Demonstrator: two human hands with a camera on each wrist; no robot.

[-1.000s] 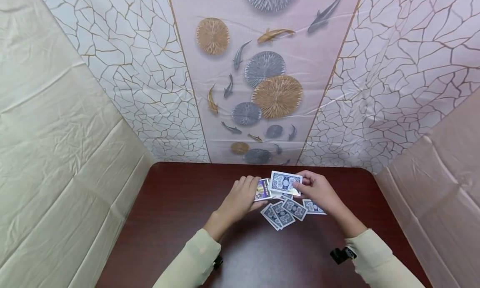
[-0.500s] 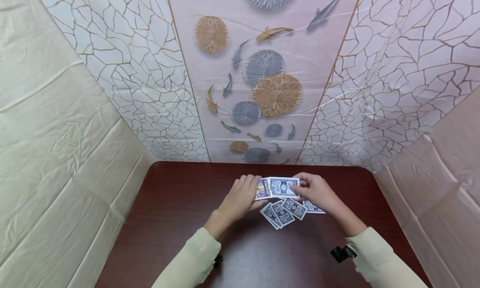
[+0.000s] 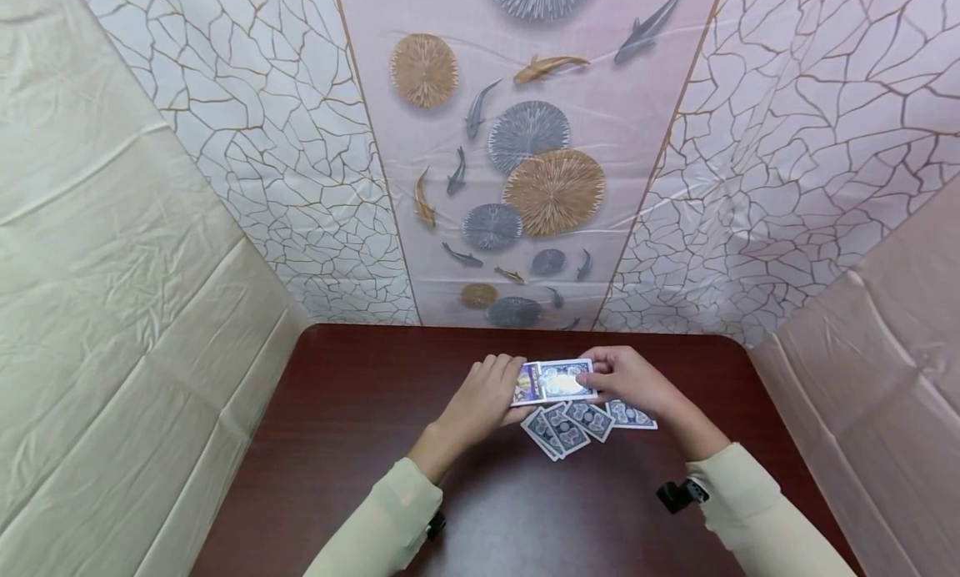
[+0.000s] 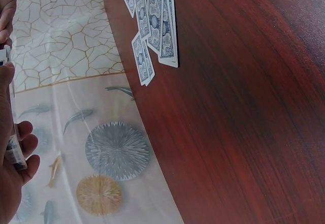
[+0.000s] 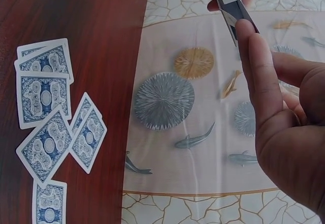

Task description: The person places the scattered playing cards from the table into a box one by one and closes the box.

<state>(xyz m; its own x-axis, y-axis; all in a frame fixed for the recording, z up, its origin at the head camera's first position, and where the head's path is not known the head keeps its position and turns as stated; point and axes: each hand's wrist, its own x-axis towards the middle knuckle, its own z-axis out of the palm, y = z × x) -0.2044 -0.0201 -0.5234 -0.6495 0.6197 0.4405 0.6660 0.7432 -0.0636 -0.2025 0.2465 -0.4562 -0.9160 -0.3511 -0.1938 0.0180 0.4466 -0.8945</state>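
Head view: blue-and-white card (image 3: pixel 561 381), long axis left-right, points at purple-printed box (image 3: pixel 528 383). Left hand (image 3: pixel 480 398) grips box; right hand (image 3: pixel 628 380) pinches card.

The small rectangular card box (image 3: pixel 527 383) has purple print with some yellow. The rectangular playing card (image 3: pixel 561 381) beside it carries a blue ornamental pattern inside a white border, partly washed white by glare. The same blue and white are on the loose rectangular playing cards (image 3: pixel 589 420), with an oval in the middle. The wooden desk (image 3: pixel 337 410) is dark reddish brown, with darker grain. The pale pink cloth panel (image 3: pixel 630 143) bears grey and golden discs (image 3: pixel 555 193) and fish (image 3: pixel 550 67); the long fabric sleeves (image 3: pixel 378 510) are pale cream.
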